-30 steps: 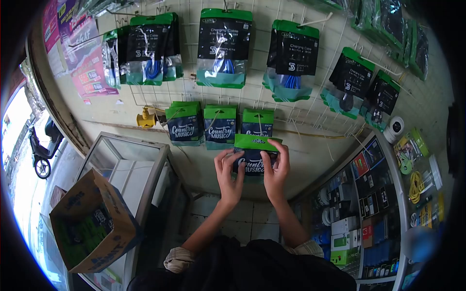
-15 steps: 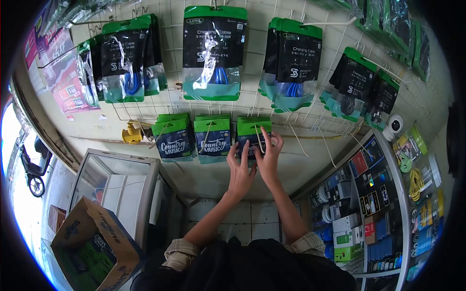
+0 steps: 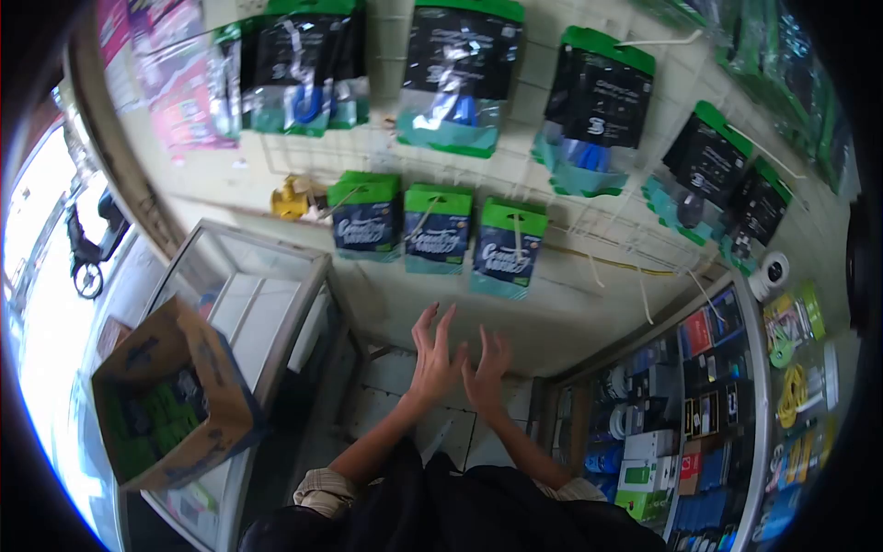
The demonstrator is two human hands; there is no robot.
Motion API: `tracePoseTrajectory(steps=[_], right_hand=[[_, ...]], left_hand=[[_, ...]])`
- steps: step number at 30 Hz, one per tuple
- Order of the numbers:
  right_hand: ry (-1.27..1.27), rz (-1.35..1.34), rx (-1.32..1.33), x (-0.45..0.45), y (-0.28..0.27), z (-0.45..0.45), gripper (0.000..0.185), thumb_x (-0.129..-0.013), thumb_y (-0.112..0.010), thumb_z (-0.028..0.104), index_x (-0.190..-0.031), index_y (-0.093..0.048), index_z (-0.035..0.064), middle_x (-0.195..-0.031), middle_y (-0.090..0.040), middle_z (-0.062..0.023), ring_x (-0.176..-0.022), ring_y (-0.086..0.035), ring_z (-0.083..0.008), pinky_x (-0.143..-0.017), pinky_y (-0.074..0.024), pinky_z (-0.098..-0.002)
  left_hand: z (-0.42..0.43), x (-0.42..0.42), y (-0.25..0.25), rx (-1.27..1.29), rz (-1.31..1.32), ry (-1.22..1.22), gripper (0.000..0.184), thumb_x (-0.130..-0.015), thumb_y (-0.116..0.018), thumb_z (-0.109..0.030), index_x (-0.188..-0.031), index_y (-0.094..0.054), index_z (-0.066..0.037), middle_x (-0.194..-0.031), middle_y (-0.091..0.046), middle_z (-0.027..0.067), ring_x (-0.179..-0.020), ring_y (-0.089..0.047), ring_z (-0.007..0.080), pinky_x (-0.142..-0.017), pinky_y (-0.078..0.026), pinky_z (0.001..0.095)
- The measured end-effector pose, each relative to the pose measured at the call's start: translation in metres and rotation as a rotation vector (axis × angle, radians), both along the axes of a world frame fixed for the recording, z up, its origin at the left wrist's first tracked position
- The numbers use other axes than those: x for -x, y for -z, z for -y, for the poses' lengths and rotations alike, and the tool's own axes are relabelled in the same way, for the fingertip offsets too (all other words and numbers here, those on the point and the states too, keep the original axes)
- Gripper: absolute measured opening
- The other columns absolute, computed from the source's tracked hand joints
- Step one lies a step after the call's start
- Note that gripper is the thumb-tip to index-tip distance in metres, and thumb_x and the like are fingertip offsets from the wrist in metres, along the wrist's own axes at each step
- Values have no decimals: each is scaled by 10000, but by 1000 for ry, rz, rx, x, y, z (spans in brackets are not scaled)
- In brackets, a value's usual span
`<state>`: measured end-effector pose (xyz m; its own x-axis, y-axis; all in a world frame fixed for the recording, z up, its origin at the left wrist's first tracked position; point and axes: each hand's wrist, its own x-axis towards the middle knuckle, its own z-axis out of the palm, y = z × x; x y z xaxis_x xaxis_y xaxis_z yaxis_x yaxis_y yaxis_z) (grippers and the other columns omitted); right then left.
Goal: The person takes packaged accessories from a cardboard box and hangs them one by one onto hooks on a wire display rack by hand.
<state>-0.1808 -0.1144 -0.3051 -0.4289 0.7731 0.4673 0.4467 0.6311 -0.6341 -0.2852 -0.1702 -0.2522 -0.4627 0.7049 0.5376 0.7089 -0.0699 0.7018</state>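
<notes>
Both hands are in mid-air below the wall rack, close together and holding nothing. My left hand has its fingers spread upward. Just right of it, my right hand is also open, somewhat blurred. Above them, green-topped "Country Music" packets hang on hooks in three stacks: a left stack, a middle stack and a right stack. The right stack is nearest to my hands, with a gap between. An open cardboard box at the lower left holds several similar green packets.
Black-and-green charging cable packets hang on the upper rack. A glass display case supports the box. Shelves of boxed goods and a small white camera are at the right. A scooter stands outside at the left.
The packet held one second ago now hangs at the front of the right stack. Both hands have let go and moved down from it, fingers spread. The head view has shifted and tilted.
</notes>
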Motion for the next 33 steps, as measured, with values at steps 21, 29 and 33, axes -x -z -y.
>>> tracePoseTrajectory(steps=[21,29,33], right_hand=[[-1401,-333,-195,233,-204,240,432,-807,-603,47,-1221,-481,80,-1217,-392,-164,-1044,-512,-300,-920,-430,-418],[-1544,1004,-469,376,-97,296,759,-812,-648,296,-1411,-244,63,-1372,-359,-201,-1297,-323,-370,-1054,-328,-410],[-1490,1397,-621,404,-63,297,882,-738,-695,257,-1435,-179,96,-1424,-306,-227,-1309,-325,-366,-1064,-309,-407]], left_hand=[[369,131,-138,158,-268,-773,389,-770,-652,-111,-1143,-541,-113,-1239,-421,132,-1180,-345,346,-1008,-318,449],[422,250,-73,984,156,-298,417,-884,-518,-323,-1172,-559,-25,-1162,-575,201,-1075,-542,368,-910,-432,425],[407,257,-61,1230,97,-80,401,-833,-572,-292,-1125,-597,-18,-1102,-619,189,-1006,-597,335,-866,-461,415]])
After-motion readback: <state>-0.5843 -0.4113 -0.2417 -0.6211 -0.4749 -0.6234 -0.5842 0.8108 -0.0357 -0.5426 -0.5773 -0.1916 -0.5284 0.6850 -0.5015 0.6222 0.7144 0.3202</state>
